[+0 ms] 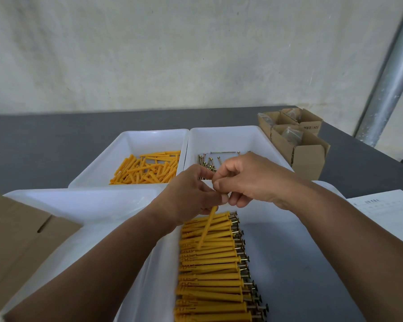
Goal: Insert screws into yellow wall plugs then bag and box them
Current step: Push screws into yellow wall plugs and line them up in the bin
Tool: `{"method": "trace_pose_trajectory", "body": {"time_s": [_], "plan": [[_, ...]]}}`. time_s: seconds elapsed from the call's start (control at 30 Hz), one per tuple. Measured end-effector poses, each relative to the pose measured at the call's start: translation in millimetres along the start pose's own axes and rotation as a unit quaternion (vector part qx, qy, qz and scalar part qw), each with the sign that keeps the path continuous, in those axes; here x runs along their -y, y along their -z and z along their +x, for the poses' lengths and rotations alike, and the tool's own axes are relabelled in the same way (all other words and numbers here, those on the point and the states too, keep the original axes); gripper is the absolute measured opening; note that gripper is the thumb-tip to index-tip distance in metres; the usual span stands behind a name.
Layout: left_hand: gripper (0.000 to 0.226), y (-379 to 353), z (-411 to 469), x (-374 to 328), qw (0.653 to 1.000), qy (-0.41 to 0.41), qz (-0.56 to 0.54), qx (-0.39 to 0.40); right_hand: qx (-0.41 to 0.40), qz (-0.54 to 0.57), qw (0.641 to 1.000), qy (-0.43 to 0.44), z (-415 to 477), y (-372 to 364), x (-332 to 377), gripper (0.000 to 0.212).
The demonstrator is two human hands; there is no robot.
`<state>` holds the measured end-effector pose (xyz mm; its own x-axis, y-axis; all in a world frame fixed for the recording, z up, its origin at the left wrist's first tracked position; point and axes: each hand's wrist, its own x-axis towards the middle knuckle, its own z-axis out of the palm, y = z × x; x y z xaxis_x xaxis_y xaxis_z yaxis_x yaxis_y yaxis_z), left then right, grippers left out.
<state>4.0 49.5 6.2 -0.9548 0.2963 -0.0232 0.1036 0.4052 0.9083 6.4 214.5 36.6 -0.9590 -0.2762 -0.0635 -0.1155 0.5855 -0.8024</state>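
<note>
Yellow plastic, long and slim, the wall plug [207,226] hangs slantwise from the fingers, its free tip pointing down and to the left over a row of assembled plugs [209,263], each with a dark screw head showing at its right end. That row lies side by side in the near white tray [300,252]. The left hand [191,191] pinches the plug's upper end with curled fingers and thumb, wrist reaching in from the lower left. The right hand [249,180] meets it from the right, fingertips curled tight against the same end; whether they grip the plug or a screw is hidden. Beyond the hands, one white tray [126,140] holds loose yellow plugs [147,168], and the tray beside it [230,135] holds loose screws [206,160]. Both stand on the grey surface [44,145], with open cardboard boxes [307,154] at the far right.
</note>
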Motion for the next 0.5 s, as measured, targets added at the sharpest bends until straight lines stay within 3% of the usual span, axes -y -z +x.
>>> {"method": "trace_pose_trajectory", "body": {"time_s": [0.2,0.5], "plan": [[0.05,-0.7,-0.6,0.1,0.998,-0.016,0.052,0.039,0.075,0.019,0.996,-0.05,-2.5,7.1,-1.7,0.003],[0.058,-1.9,3.4,3.4,0.988,-0.05,0.147,0.016,0.047,0.005,0.996,-0.08,1.5,2.6,-5.9,0.009]]}}
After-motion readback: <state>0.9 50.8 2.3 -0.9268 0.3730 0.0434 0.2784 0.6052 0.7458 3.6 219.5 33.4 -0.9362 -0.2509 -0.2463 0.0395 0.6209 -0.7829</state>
